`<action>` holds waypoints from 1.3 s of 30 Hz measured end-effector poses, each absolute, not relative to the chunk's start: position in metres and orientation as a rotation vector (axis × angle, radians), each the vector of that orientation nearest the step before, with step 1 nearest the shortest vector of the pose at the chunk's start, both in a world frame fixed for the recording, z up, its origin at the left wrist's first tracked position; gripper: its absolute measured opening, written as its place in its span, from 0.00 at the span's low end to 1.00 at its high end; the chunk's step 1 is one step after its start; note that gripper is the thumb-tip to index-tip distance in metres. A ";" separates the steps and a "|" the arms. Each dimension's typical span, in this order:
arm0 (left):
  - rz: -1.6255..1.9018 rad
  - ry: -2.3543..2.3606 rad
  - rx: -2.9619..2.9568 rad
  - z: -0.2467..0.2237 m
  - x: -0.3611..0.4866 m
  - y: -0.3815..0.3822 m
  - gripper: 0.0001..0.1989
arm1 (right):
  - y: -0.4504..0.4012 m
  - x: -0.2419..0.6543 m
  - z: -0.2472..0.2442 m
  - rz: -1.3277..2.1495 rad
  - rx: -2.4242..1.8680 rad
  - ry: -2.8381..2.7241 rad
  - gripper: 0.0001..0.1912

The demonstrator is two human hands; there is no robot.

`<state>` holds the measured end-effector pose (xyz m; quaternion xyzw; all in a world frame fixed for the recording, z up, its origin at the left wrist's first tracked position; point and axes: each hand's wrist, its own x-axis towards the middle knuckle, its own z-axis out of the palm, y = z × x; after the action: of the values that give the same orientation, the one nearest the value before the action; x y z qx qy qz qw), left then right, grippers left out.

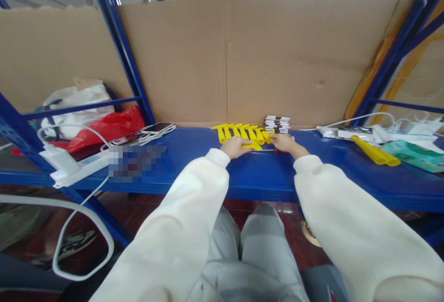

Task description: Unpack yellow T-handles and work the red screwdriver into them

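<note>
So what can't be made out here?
All in the head view:
Under the pixelated patch: masked.
Red object by the right hand: too small, partly covered.
Right hand's grip: too small.
White stack, markings: too small.
White cable: cut off, left edge.

The left hand (235,147) partly hides a yellow piece (254,146).

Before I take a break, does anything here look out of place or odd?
Two yellow pieces lie at right, apart from the row of similar ones. A white cable droops off the shelf's front edge at left, looking untidy.
</note>
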<state>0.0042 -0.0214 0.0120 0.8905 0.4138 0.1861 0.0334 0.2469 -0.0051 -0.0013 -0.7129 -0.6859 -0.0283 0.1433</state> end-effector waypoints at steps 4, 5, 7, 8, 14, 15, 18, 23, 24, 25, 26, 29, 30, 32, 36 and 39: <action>0.579 1.287 2.725 0.012 0.004 -0.021 0.19 | -0.008 0.245 0.002 -0.050 -2.074 -1.962 0.22; 0.579 1.290 2.723 0.012 0.004 -0.022 0.20 | -0.008 0.245 0.003 -0.029 -2.073 -1.958 0.21; 0.570 1.292 2.725 0.013 0.004 -0.022 0.20 | -0.008 0.245 0.004 0.004 -2.075 -1.941 0.21; 0.563 1.291 2.728 0.013 0.004 -0.023 0.20 | -0.007 0.245 0.005 0.008 -2.080 -1.923 0.20; 0.556 1.287 2.737 0.014 0.004 -0.024 0.21 | -0.004 0.245 0.004 -0.029 -2.106 -1.802 0.19; 0.559 1.289 2.732 0.014 0.004 -0.024 0.21 | -0.004 0.245 0.004 -0.014 -2.095 -1.798 0.18; 0.573 1.286 2.723 0.014 0.004 -0.024 0.20 | -0.002 0.246 0.004 0.041 -2.053 -1.789 0.15; 0.599 1.270 2.714 0.013 0.003 -0.023 0.19 | -0.001 0.252 0.003 0.021 -2.045 -1.702 0.14; 0.604 1.265 2.709 0.012 0.003 -0.023 0.19 | 0.000 0.253 0.003 0.005 -2.054 -1.689 0.14; 0.606 1.262 2.706 0.012 0.003 -0.022 0.19 | 0.000 0.253 0.003 -0.010 -2.056 -1.679 0.13; 0.605 1.260 2.706 0.012 0.003 -0.022 0.19 | 0.000 0.253 0.003 -0.023 -2.050 -1.672 0.13; 0.586 1.263 2.720 0.012 0.003 -0.021 0.20 | 0.001 0.253 0.004 -0.054 -2.011 -1.656 0.14; 0.578 1.265 2.727 0.012 0.003 -0.021 0.20 | 0.001 0.252 0.005 -0.056 -2.007 -1.655 0.15; 0.567 1.267 2.741 0.012 0.004 -0.021 0.20 | 0.001 0.251 0.005 -0.037 -2.020 -1.671 0.15; 0.572 1.276 2.743 0.011 0.004 -0.020 0.20 | 0.000 0.250 0.004 0.006 -2.077 -1.764 0.14; 0.582 1.278 2.731 0.010 0.004 -0.020 0.20 | 0.002 0.251 0.000 -0.015 -2.054 -1.845 0.15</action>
<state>0.0038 -0.0200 0.0102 0.8888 0.4158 0.1895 0.0351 0.2511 0.0020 0.0003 -0.7306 -0.6562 -0.0053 0.1889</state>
